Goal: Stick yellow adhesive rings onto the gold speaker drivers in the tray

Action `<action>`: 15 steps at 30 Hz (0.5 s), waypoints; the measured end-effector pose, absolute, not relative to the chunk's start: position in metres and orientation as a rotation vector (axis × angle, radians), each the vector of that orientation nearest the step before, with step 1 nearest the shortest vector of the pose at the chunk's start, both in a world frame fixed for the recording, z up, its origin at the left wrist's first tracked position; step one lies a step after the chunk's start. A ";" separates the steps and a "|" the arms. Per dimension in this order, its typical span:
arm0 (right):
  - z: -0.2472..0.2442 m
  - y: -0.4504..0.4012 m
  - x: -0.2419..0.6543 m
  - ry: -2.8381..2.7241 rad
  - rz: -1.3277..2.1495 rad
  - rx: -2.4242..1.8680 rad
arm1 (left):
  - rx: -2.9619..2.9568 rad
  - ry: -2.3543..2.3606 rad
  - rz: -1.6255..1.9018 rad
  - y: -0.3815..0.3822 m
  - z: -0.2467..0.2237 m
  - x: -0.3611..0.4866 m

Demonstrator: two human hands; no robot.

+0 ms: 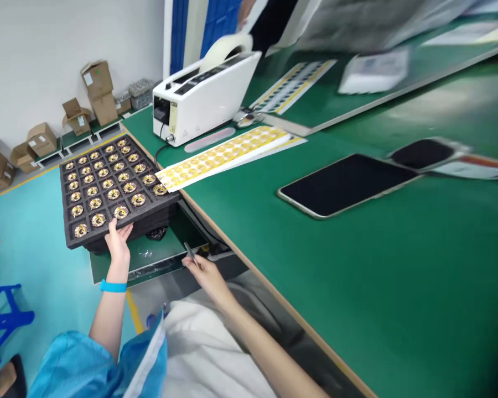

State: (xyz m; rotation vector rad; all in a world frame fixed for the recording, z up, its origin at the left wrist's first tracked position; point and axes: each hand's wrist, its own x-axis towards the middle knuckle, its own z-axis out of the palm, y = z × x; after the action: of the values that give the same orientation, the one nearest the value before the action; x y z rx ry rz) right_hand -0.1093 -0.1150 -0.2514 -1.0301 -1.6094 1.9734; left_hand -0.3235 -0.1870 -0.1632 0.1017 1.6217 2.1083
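The green surface (pixel 357 265) is stretching along my right. Beside its left edge, a black foam tray (pixel 149 213) is holding round gold-coloured parts (pixel 120 212); visible compartments are appearing filled, anything unfinished undeterminable. My left grip (pixel 118 243) is reaching forward, touching the near edge, tightness unclear. My right grip (pixel 205 273) is pinching a thin grey tool (pixel 190 253), forearm slanting inward.
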 end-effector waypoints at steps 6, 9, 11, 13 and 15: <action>-0.231 -0.140 -0.089 -1.915 1.833 -0.993 | 0.061 1.613 2.176 -0.201 -0.159 -0.312; -0.220 -0.148 -0.080 -2.013 1.793 -0.957 | 0.079 1.601 2.159 -0.205 -0.156 -0.310; -0.214 -0.149 -0.072 -2.051 1.761 -0.948 | 0.088 1.607 2.132 -0.206 -0.153 -0.311; -0.209 -0.150 -0.063 -2.061 1.725 -0.951 | 0.097 1.624 2.088 -0.206 -0.149 -0.314; -0.206 -0.150 -0.052 -2.049 1.687 -0.961 | 0.113 1.647 2.031 -0.206 -0.144 -0.317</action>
State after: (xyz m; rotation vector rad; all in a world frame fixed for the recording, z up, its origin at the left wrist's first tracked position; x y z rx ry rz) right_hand -0.0518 -0.1503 -0.2060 -0.9613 -2.0489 1.6873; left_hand -0.3174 -0.2065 -0.1444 0.1132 1.6467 2.0306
